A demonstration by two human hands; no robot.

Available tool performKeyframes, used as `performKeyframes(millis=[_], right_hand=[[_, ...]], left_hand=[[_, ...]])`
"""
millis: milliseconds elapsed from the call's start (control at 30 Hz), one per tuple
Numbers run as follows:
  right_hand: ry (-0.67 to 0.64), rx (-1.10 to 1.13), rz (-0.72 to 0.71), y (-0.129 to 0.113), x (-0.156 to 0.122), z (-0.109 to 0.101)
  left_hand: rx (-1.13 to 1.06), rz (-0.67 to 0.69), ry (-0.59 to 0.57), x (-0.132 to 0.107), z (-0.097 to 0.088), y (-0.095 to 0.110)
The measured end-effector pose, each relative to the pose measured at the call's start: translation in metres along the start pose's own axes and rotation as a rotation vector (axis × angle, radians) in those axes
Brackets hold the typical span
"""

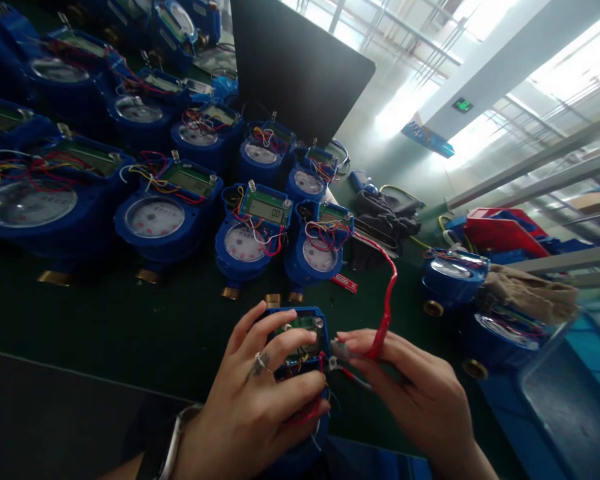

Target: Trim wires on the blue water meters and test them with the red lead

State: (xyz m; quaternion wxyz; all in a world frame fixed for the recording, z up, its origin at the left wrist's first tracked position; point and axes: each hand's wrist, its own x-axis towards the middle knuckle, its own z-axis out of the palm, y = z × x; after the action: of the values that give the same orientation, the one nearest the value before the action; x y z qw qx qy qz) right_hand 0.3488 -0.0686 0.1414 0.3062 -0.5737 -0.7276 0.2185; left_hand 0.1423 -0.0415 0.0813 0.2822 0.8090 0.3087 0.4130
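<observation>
A blue water meter (pixel 321 317) with an open electronics box lies in front of me, its brass fitting (pixel 273 301) pointing away. My left hand (pixel 270 380) is wrapped over it, fingers across the circuit board and thumb low near the loose wires; much of the meter is hidden beneath. To the right, my right hand (pixel 415 380) pinches a small grey connector (pixel 339 348) at the box's right edge. A thick red cable (pixel 391 287) rises from these fingers and runs back to the meters behind. Whether the connector touches the board, I cannot tell.
Several blue meters (pixel 155 213) with exposed wires and displays stand in rows at the left and back. A dark panel (pixel 300 67) rises behind them. Two more meters (pixel 453 277) sit at right, near a beige cloth (pixel 530 293) and a blue bin (pixel 570 373).
</observation>
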Motion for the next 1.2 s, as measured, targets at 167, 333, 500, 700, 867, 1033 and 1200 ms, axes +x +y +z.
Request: performKeyframes(millis=[167,333,500,700,867,1033,1200], right_hand=[[-0.051,-0.032,-0.021,-0.001,0.003,-0.002],[-0.102,-0.064,-0.030,-0.002,0.007,-0.005],[-0.140,-0.018,-0.018,-0.002,0.013,-0.007],[-0.143,-0.006,0.032,0.000,0.014,-0.006],[-0.164,-0.034,0.040,-0.003,0.016,-0.008],[-0.203,-0.090,-0.010,-0.009,0.023,-0.008],[-0.219,-0.107,-0.030,-0.010,0.023,-0.007]], left_hand=[[-0.004,0.008,-0.004,0.001,0.000,-0.001],[-0.003,0.009,-0.034,0.003,-0.002,-0.001],[-0.003,0.009,-0.063,0.001,-0.005,-0.002],[0.001,-0.001,-0.086,0.000,-0.006,-0.002],[0.016,-0.014,-0.081,-0.001,-0.005,-0.001],[0.016,-0.025,-0.072,-0.002,-0.004,0.000],[0.022,-0.021,-0.077,-0.001,-0.004,0.000]])
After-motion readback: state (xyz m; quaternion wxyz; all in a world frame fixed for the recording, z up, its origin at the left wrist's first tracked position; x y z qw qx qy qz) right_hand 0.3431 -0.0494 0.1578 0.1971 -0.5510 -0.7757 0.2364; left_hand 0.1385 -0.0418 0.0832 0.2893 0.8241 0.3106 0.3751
